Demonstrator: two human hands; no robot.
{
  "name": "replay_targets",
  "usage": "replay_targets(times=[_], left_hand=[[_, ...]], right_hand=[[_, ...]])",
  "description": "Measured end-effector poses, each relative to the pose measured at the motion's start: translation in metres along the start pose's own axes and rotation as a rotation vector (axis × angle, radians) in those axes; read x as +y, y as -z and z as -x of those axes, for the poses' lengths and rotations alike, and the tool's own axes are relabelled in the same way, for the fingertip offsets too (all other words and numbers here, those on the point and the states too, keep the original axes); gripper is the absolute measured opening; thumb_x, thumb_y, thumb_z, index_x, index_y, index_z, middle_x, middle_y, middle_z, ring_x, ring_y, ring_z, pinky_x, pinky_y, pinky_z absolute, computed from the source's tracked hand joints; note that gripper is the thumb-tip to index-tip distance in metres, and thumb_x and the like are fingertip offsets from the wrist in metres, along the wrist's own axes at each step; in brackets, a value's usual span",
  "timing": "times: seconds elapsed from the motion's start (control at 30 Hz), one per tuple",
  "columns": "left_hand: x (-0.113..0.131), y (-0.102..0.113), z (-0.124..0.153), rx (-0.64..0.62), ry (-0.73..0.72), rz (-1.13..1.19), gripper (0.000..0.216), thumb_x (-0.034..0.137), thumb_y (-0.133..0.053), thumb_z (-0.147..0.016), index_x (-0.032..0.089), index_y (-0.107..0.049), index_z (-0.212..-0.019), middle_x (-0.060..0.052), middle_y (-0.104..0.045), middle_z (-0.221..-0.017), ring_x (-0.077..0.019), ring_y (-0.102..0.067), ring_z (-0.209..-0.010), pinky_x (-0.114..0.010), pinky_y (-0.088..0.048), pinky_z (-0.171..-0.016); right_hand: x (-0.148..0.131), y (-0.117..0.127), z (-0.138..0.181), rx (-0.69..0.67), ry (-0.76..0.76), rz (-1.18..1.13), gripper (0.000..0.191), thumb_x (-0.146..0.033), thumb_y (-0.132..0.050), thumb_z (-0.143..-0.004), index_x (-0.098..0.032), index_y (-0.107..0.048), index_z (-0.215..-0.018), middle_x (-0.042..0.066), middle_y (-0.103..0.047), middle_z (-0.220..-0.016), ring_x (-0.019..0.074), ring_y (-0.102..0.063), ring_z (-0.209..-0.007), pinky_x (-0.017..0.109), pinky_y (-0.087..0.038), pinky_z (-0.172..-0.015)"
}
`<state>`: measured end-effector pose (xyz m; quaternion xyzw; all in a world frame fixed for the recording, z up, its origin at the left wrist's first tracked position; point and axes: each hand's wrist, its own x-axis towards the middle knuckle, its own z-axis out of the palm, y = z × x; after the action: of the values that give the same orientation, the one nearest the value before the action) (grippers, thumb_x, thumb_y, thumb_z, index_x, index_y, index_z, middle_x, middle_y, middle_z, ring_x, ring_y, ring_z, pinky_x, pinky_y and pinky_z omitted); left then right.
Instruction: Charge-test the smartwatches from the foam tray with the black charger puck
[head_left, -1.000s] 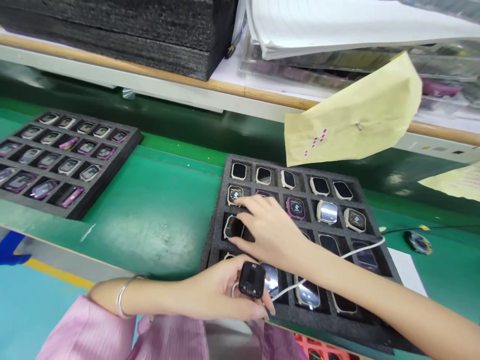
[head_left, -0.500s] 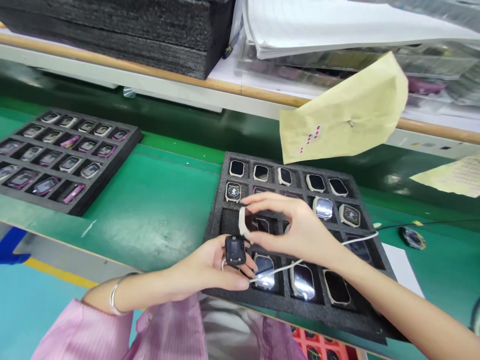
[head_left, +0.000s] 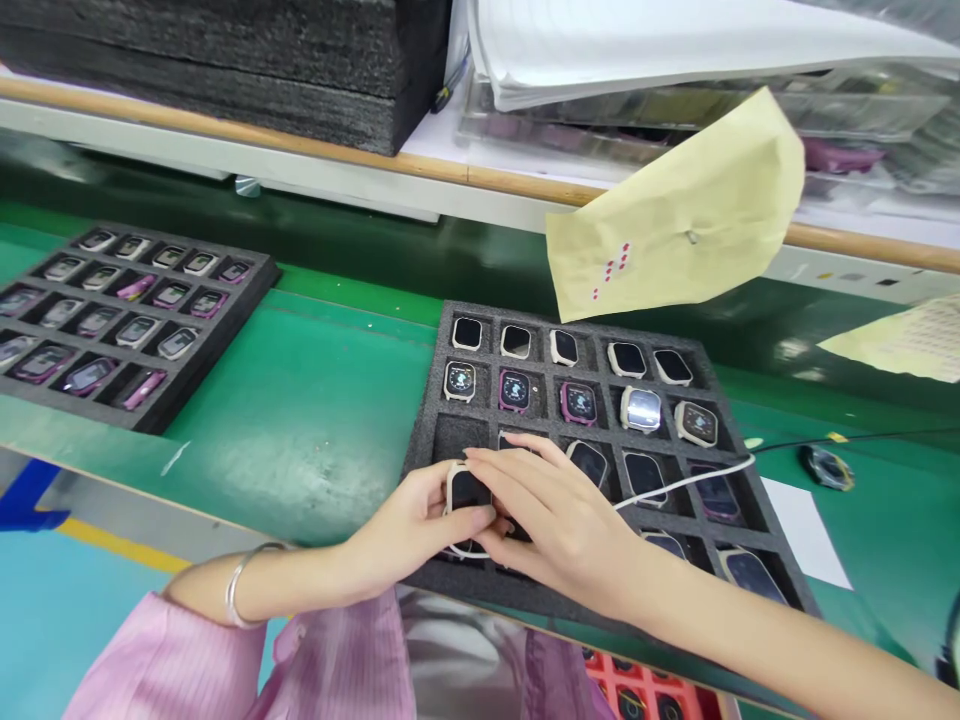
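Grasping a small square watch with a cream frame and dark screen (head_left: 468,487) between thumb and fingers of the left hand (head_left: 401,522), and, apparently, at its top and lower edges with curled fingers of the right hand (head_left: 566,518), above the near-left part of a black foam compartment tray (head_left: 424,440). Seems partway along: lit, in the second row, on purple-framed watches (head_left: 577,402) and cream-framed watches (head_left: 460,380); dark on most others, so probably left to handle. Cannot tell beneath the hands.

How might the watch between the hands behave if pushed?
The watch looks stiff, given its rigid-looking pale case. Its smooth, dark screen may be slippery or fragile. With a squarish outline, it probably won't roll.
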<state>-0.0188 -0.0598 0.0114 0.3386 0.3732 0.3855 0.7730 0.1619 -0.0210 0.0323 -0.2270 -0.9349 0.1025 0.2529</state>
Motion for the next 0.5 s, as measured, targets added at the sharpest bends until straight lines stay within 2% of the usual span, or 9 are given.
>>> replay_targets(times=[0.1, 0.3, 0.4, 0.5], left_hand=[[0.001, -0.002, 0.001, 0.046, 0.012, 0.022, 0.026, 0.017, -0.072, -0.079, 0.016, -0.063, -0.103, -0.004, -0.069, -0.100, -0.0175, -0.061, -0.099, -0.028, -0.045, -0.090], [-0.002, -0.001, -0.002, 0.047, -0.006, -0.033, 0.019, 0.019, -0.070, -0.082, 0.016, -0.064, -0.100, -0.003, -0.069, -0.098, -0.0173, -0.062, -0.098, -0.028, -0.046, -0.089], [-0.003, -0.001, -0.002, 0.061, -0.002, -0.049, 0.018, 0.022, -0.069, -0.084, 0.015, -0.064, -0.099, -0.004, -0.069, -0.097, -0.0171, -0.063, -0.094, -0.027, -0.047, -0.087], [-0.002, -0.001, -0.002, 0.021, 0.020, -0.027, 0.015, 0.023, -0.069, -0.084, 0.014, -0.065, -0.095, -0.004, -0.071, -0.091, -0.0154, -0.064, -0.087, -0.025, -0.048, -0.081]], right_hand=[[0.002, 0.001, 0.000, 0.015, 0.023, -0.009, 0.025, -0.015, -0.055, -0.091, -0.004, -0.059, -0.113, 0.020, -0.071, -0.104, 0.0275, -0.069, -0.094, 0.050, -0.053, -0.092], [0.004, 0.002, -0.001, -0.067, -0.037, -0.041, 0.024, -0.014, -0.050, -0.093, -0.006, -0.059, -0.113, 0.018, -0.071, -0.102, 0.0270, -0.069, -0.092, 0.050, -0.053, -0.090], [0.009, 0.000, -0.002, -0.075, -0.044, -0.114, 0.021, -0.019, -0.054, -0.093, -0.009, -0.059, -0.112, 0.015, -0.071, -0.102, 0.0251, -0.068, -0.090, 0.047, -0.053, -0.089], [0.015, -0.003, 0.000, -0.093, -0.017, -0.223, 0.021, -0.026, -0.062, -0.092, -0.012, -0.060, -0.108, 0.012, -0.070, -0.100, 0.0229, -0.066, -0.089, 0.044, -0.053, -0.089]])
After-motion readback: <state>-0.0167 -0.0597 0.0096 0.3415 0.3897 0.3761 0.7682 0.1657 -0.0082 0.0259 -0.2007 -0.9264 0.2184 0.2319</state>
